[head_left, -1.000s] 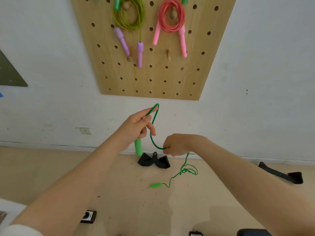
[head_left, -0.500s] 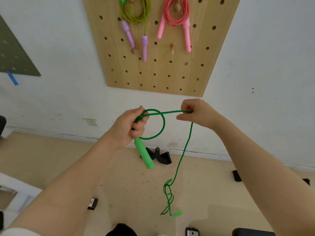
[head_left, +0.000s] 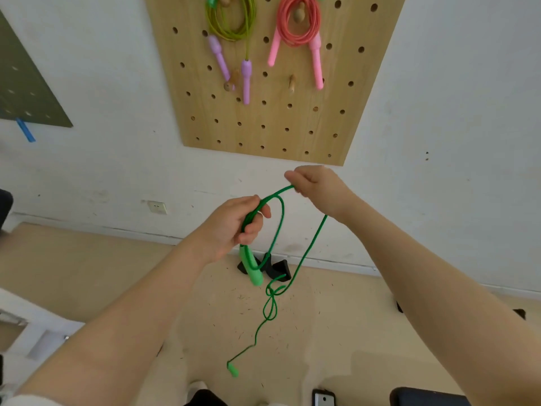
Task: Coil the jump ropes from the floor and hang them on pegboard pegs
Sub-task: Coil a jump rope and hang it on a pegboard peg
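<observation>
My left hand (head_left: 234, 227) grips a loop of the green jump rope (head_left: 307, 253), and one green handle (head_left: 251, 266) hangs below its fist. My right hand (head_left: 314, 181) pinches the rope higher up and to the right, just under the wooden pegboard (head_left: 205, 83). From there the rope drops in a tangle to its other handle (head_left: 233, 370), which dangles near the floor. On the pegboard hang a coiled yellow-green rope with purple handles (head_left: 231, 22) and a coiled pink rope (head_left: 298, 24). Two bare wooden pegs (head_left: 291, 83) stick out below them.
A black object (head_left: 276, 268) lies on the beige floor by the wall. A dark green board (head_left: 23, 92) hangs on the wall at left. A phone (head_left: 323, 398) and a dark item (head_left: 424, 398) lie at the bottom edge. A wall socket (head_left: 157, 207) sits low on the white wall.
My right hand has gone from low beside the left up and to the right, drawing rope out. The free handle has left the floor and now dangles. The left hand keeps its loop.
</observation>
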Demonstrator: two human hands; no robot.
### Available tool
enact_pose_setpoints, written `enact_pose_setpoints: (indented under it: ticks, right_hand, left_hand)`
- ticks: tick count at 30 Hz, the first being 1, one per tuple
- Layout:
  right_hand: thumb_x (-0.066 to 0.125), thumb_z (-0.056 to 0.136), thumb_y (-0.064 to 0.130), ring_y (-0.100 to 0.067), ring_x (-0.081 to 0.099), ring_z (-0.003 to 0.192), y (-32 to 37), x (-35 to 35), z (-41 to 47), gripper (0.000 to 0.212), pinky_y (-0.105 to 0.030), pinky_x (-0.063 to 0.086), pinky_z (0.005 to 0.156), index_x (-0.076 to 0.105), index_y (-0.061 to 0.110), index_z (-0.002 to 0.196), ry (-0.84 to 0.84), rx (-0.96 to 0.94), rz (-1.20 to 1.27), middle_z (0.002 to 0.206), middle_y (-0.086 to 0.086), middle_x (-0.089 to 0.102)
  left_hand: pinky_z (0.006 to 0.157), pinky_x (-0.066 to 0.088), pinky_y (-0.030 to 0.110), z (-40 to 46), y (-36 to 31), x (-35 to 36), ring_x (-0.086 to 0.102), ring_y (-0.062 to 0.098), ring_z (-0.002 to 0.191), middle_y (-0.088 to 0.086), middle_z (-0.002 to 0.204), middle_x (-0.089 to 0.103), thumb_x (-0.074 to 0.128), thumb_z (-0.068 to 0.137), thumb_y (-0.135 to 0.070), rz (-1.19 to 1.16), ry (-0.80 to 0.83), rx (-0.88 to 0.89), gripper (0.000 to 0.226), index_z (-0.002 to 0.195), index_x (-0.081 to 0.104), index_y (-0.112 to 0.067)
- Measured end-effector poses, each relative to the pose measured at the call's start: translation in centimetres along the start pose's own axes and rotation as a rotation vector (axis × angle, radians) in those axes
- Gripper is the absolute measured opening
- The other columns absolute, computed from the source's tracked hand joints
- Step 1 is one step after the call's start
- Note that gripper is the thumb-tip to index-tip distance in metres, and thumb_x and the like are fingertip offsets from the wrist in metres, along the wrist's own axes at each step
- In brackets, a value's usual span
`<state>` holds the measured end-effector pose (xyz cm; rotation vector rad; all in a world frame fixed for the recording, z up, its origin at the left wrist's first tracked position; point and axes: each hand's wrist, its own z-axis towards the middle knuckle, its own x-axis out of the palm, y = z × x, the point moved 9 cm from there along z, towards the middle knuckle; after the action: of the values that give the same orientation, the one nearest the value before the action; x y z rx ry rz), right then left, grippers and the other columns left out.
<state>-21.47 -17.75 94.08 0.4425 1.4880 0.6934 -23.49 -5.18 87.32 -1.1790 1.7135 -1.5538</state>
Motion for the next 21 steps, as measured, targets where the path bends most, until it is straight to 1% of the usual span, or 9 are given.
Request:
enact_pose_setpoints:
  ticks: [3,7,10,12,13,15,17,19,21]
  right_hand:
    - [0.041,0.098,0.034,-0.012,0.037,0.054,-0.9,-1.6,0.2,0.044,-0.030,0.029,0.057,0.041,0.015,0.059,-0.186,0.043,0.038,0.058,0.001,0.042]
    - [0.041,0.098,0.035,-0.017,0.039,0.057,-1.7,-1.0,0.2,0.041,-0.030,0.030,0.059,0.046,0.009,0.068,-0.274,0.067,0.071,0.061,-0.002,0.045]
    - [0.040,0.097,0.041,-0.014,0.041,0.058,-2.6,0.8,-0.3,0.044,-0.031,0.035,0.065,0.046,0.011,0.065,-0.130,0.058,0.309,0.060,0.001,0.047]
    - [0.038,0.096,0.042,-0.013,0.045,0.061,-3.4,2.8,-1.0,0.047,-0.026,0.037,0.073,0.050,0.010,0.063,0.088,0.075,0.393,0.061,0.002,0.049]
    - [0.041,0.096,0.036,-0.013,0.047,0.064,-3.9,3.7,-1.3,0.043,-0.024,0.038,0.077,0.051,0.009,0.064,0.174,0.078,0.416,0.063,0.002,0.050]
    - [0.049,0.095,0.018,-0.014,0.049,0.070,-5.5,5.1,-1.5,0.026,-0.025,0.039,0.081,0.051,0.008,0.071,0.266,0.122,0.492,0.068,0.000,0.048]
    - [0.048,0.094,0.009,-0.015,0.043,0.063,-6.9,5.8,-1.2,0.018,-0.023,0.040,0.069,0.054,0.010,0.077,0.259,0.218,0.512,0.066,0.000,0.042]
    - [0.044,0.097,0.015,-0.014,0.037,0.058,-7.6,5.5,0.0,0.020,-0.022,0.033,0.057,0.063,0.012,0.090,0.175,0.257,0.240,0.065,-0.001,0.044]
    - [0.040,0.099,0.020,-0.020,0.049,0.071,-6.4,6.3,1.2,0.028,-0.025,0.037,0.063,0.064,0.007,0.102,0.242,0.218,-0.210,0.084,-0.008,0.060]
  left_hand:
    - [0.038,0.015,0.017,-0.2,0.7,0.7,0.018,0.006,0.036,-0.007,0.043,0.028,0.029,0.101,-0.027,-0.034,0.057,-0.055,0.039,0.073,0.051,-0.011]
    - [0.036,0.016,0.015,-0.8,0.4,2.3,0.018,0.003,0.035,-0.007,0.045,0.029,0.035,0.095,-0.031,-0.149,0.192,-0.120,0.038,0.061,0.046,-0.017]
    - [0.036,0.019,0.017,-0.8,-2.1,2.1,0.018,0.006,0.035,-0.008,0.047,0.033,0.053,0.084,-0.035,-0.557,0.335,0.015,0.030,0.058,0.051,-0.019]
    - [0.042,0.026,0.026,-1.0,-4.4,1.2,0.027,0.012,0.040,0.000,0.055,0.037,0.051,0.091,-0.025,-0.904,0.499,0.139,0.025,0.073,0.056,-0.008]
    - [0.044,0.027,0.028,-1.1,-5.3,-0.1,0.030,0.015,0.043,0.007,0.058,0.042,0.045,0.095,-0.021,-1.019,0.506,0.200,0.026,0.083,0.057,-0.001]
    - [0.045,0.028,0.029,-1.2,-6.2,-3.3,0.031,0.017,0.044,0.015,0.063,0.052,0.042,0.097,-0.017,-1.113,0.387,0.307,0.030,0.104,0.057,0.007]
    - [0.040,0.027,0.023,-1.2,-6.0,-5.7,0.026,0.010,0.038,0.006,0.063,0.057,0.043,0.094,-0.020,-1.016,0.165,0.358,0.037,0.123,0.053,-0.001]
    - [0.036,0.022,0.014,-1.4,-4.7,-7.6,0.022,0.004,0.031,-0.007,0.066,0.063,0.038,0.093,-0.031,-0.744,-0.122,0.319,0.042,0.132,0.047,-0.017]
    - [0.039,0.024,0.013,-1.3,-4.0,-7.6,0.028,0.002,0.034,-0.006,0.079,0.070,0.031,0.099,-0.035,-0.409,-0.230,0.263,0.040,0.137,0.039,-0.028]
